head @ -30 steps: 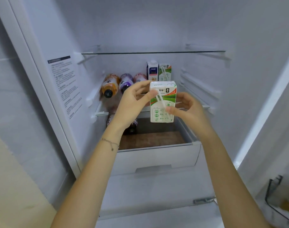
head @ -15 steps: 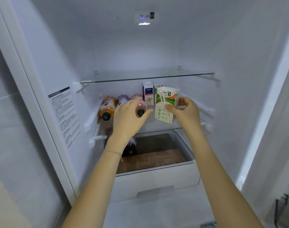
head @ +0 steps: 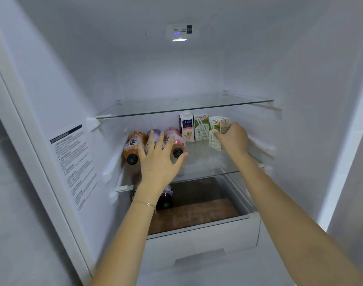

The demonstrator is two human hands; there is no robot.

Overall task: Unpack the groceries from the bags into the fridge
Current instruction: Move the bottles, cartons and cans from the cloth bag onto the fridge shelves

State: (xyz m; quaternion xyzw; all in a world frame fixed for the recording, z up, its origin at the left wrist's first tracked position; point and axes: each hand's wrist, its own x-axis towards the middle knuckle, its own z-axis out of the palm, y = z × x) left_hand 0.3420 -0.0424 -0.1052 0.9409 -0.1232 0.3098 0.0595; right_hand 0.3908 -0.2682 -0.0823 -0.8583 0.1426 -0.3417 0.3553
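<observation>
The right hand [head: 233,139] has its fingers clamped round the sides of a small drink carton [head: 218,124], probably light, stiff but crushable, tilted at the right of the glass shelf [head: 205,164] near two standing cartons [head: 194,129], while the left hand [head: 159,162] spreads its fingers apart over the bottles [head: 133,149].

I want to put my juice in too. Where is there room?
The top shelf is bare. On the middle shelf, the front is free between the bottles and the right hand holding a carton. Its back is crowded: bottles on the left, cartons beside them.
</observation>
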